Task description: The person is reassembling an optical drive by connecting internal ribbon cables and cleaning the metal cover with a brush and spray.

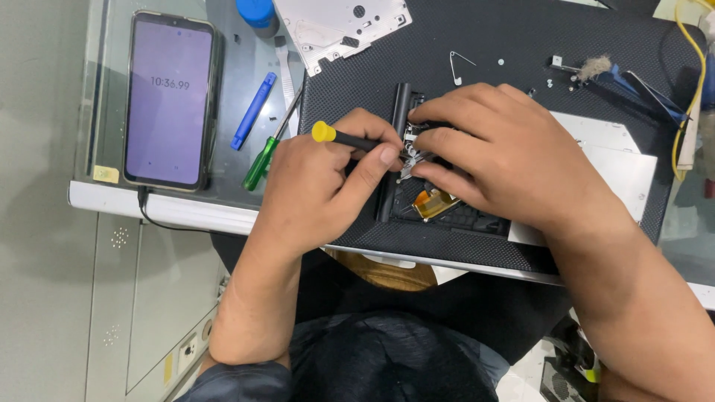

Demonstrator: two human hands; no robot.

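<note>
Centrally, a small black electronic assembly with a long black bar along its left edge and an orange flexible ribbon (pixel 436 201) showing at its lower side lies on a black textured mat (pixel 521 45), and both hands work on it. The left hand (pixel 313 186) has its grip closed around a slim black screwdriver with a yellow cap (pixel 339 135), thumb and forefinger pinching the shaft, the tip pointing right into the metal parts of the assembly. Just right of that grip, the right hand (pixel 514 164) lies over the assembly (pixel 395 156), fingers curled down and pressing on it; its grip looks closed onto the part, though exactly what the fingertips pinch is hidden.

Left of the left hand's grip, a green-handled screwdriver (pixel 261 164) and a blue plastic pry tool (pixel 253 110) lie on the glass worktop (pixel 238 67), with a smartphone with a lit purple screen (pixel 169 100) farther left. Above the grip, a silver perforated metal plate (pixel 339 26) rests at the mat's top edge, beside a blue round cap (pixel 255 11). Up and to the right of the right hand lie a safety pin (pixel 456 67), small loose screws (pixel 555 83) and a dusty brush with a blue handle (pixel 607 71). A flat white-grey panel (pixel 618 160) sits beside the right wrist, and a yellow cable (pixel 696 82) curves at the far right.
</note>
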